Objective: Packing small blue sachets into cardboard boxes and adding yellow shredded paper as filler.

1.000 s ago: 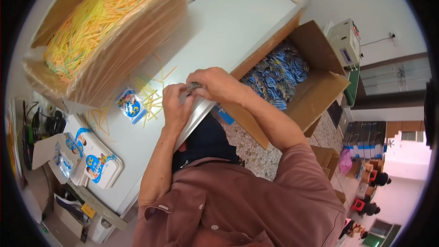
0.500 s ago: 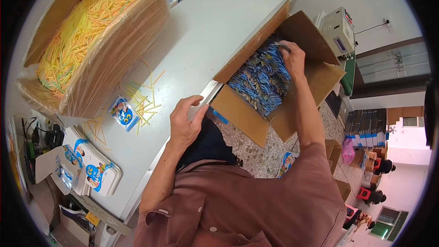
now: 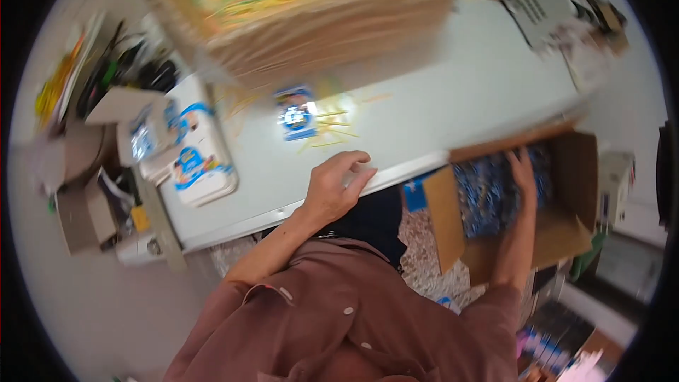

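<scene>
My left hand is over the front edge of the white table, thumb and fingers apart with nothing between them. To its upper left lies a small blue printed packet, with loose thin yellow sticks beside it. My right hand reaches into an open cardboard box at the table's right front edge. Its fingers look stretched out over a mass of blue packets, blurred by motion. I see nothing held in them, though the fingertips are not sharp.
A large plastic-lined carton full of yellow and orange sticks stands at the back of the table. On the left are a stack of white and blue printed cards and small cardboard boxes. A grey machine sits at the far right.
The view has turned, so the table and carton now lie across the top. My right hand stays in the box, its fingers now straighter. My left hand remains by the table edge.
</scene>
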`<action>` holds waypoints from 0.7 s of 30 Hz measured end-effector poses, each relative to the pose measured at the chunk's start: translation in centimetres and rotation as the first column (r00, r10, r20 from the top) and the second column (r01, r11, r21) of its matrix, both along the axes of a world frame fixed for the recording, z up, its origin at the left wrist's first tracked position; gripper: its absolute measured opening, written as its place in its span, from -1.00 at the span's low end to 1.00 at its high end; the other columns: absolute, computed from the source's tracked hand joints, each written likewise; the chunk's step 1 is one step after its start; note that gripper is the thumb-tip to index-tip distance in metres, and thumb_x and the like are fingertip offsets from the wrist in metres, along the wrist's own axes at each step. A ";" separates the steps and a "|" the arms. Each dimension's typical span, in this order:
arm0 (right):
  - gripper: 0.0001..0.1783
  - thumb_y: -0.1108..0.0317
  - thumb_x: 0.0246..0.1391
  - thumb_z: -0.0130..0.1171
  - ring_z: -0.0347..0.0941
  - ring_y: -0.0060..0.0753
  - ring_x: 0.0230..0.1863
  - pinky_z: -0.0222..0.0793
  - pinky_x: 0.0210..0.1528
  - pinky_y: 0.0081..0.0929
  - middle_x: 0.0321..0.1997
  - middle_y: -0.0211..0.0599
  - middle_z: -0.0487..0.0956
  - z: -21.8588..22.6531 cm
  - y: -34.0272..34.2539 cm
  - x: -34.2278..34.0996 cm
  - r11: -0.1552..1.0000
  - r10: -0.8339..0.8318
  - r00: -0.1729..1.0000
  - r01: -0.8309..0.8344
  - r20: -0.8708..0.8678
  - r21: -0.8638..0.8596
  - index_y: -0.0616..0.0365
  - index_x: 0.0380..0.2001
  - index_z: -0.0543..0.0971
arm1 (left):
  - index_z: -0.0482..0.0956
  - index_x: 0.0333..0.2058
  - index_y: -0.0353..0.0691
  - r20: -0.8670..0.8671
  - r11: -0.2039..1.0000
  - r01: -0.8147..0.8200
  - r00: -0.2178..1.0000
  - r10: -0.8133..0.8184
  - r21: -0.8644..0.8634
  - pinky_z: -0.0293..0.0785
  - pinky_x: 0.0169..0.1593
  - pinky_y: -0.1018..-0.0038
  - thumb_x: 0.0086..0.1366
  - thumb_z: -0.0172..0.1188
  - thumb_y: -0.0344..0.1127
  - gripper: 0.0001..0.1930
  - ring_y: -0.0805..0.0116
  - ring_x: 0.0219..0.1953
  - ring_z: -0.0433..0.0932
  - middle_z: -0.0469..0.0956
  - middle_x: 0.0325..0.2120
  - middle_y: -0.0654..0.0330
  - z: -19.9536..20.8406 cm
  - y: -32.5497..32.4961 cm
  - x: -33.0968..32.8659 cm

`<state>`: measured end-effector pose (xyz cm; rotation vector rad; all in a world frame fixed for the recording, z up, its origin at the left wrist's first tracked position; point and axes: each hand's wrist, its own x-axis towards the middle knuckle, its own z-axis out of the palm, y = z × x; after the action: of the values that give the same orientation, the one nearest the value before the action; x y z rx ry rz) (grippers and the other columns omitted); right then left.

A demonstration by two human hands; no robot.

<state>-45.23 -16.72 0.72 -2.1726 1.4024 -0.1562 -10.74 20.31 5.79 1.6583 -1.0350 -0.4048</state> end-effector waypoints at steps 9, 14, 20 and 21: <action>-0.66 0.28 0.20 0.22 0.43 -0.61 -0.30 0.38 -0.24 -0.60 -0.34 -0.39 0.57 18.8 14.5 13.1 0.956 0.140 0.932 -0.215 0.334 0.199 0.35 -0.10 0.57 | 0.58 -0.16 -0.37 0.266 0.672 -0.537 0.841 0.470 0.509 0.53 -0.24 0.25 0.14 0.40 -0.11 -0.55 0.07 -0.33 0.64 0.64 -0.32 -0.03 0.8 4.2 12.1; -0.64 0.29 0.16 0.26 0.53 -0.46 -0.27 0.46 -0.22 -0.47 -0.32 -0.23 0.61 13.7 19.6 26.7 0.877 0.455 0.840 -0.480 0.297 0.012 0.36 -0.09 0.57 | 0.59 -0.22 -0.33 0.323 0.655 -0.513 0.859 0.398 0.556 0.52 -0.14 0.11 0.03 0.46 -0.07 -0.52 -0.10 -0.20 0.62 0.57 -0.21 -0.08 0.1 1.1 12.2; -0.63 0.25 0.14 0.28 0.49 -0.46 -0.36 0.45 -0.25 -0.51 -0.39 -0.20 0.61 8.4 23.7 35.2 0.813 0.477 0.783 -0.566 0.401 0.137 0.38 -0.15 0.59 | 0.65 -0.42 -0.24 0.110 0.755 -0.469 0.873 0.475 0.458 0.49 -0.23 0.15 0.04 0.44 -0.15 -0.72 0.01 -0.32 0.62 0.62 -0.37 0.03 -1.7 2.4 12.8; -0.63 0.24 0.14 0.28 0.47 -0.50 -0.37 0.44 -0.26 -0.53 -0.40 -0.23 0.59 8.1 24.0 35.5 0.819 0.480 0.769 -0.565 0.423 0.097 0.39 -0.16 0.59 | 0.65 -0.47 -0.24 0.060 0.769 -0.452 0.875 0.480 0.452 0.48 -0.26 0.15 0.06 0.43 -0.16 -0.74 0.02 -0.36 0.61 0.62 -0.43 0.03 -1.8 2.7 12.8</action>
<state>-9.68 7.27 8.79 -2.1128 0.5283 -0.1892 2.10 22.98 4.03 2.2380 -0.4573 -0.3737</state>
